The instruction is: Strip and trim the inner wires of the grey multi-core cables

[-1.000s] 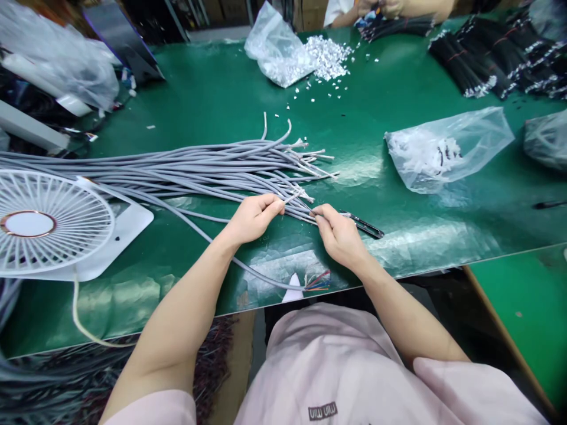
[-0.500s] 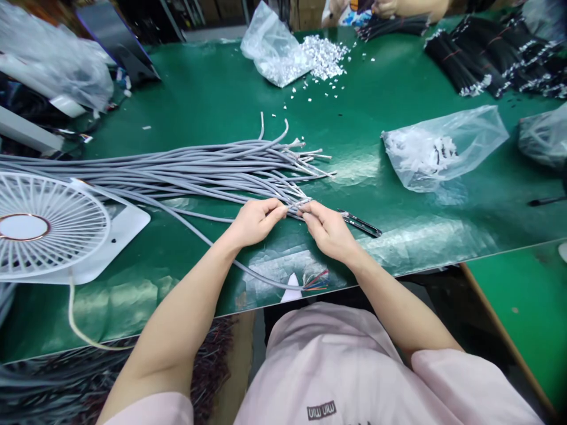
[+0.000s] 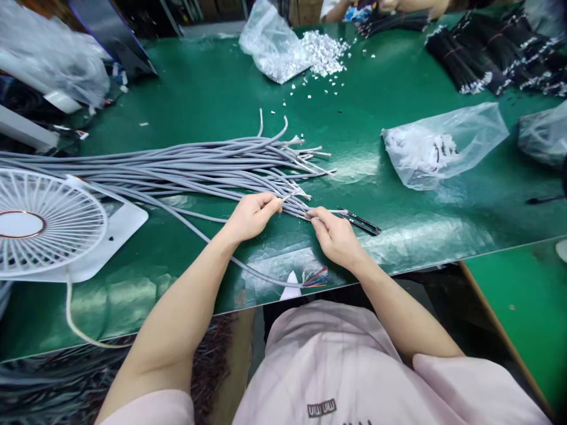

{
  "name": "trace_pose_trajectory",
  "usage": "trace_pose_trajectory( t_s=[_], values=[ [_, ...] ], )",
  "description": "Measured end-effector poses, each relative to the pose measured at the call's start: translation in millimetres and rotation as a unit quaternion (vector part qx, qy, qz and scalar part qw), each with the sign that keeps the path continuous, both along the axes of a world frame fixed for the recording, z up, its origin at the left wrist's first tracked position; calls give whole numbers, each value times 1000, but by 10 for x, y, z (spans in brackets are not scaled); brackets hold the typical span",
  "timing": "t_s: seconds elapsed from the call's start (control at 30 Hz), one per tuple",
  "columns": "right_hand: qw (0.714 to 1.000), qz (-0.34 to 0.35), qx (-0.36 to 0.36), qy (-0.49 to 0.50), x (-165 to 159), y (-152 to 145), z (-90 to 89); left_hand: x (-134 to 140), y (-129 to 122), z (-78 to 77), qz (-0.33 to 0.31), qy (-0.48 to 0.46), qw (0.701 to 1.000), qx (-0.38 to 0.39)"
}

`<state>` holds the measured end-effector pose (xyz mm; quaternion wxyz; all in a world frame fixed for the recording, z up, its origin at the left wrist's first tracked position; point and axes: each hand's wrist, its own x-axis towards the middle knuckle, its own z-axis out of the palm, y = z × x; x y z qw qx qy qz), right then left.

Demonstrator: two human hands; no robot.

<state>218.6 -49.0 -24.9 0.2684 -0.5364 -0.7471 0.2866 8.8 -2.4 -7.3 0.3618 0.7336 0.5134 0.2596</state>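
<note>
A thick bundle of grey cables lies across the green table, its stripped ends with whitish strands pointing right. My left hand is closed in a pinch on a whitish strand at the front of these ends. Just right of it, my right hand pinches the end of a grey cable, thumb against forefinger; its fingers hide the very tip. Beside my right hand lies a pair of black snips. Nearer me, one separate cable ends in fanned-out coloured wires at the table's edge.
A white fan stands at the left. Behind the cables, a plastic bag spills small white pieces. To the right lie another clear bag of white parts and bundles of black cables. Another person's arm shows at the far edge.
My hands have drawn slightly apart: the left a little left and up, the right a little right and down. A small gap now shows between their fingertips.
</note>
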Motion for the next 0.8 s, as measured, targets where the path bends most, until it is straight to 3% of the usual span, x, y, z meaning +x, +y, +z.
trace_pose_trajectory(
  t_s=[0.6,0.8],
  values=[
    [998,-4,-29,59,-99,84,-41,2,-4,-65,11,48,999,-6],
    [997,9,-24,67,-109,118,-29,-76,35,-71,-17,-8,996,-85]
  ],
)
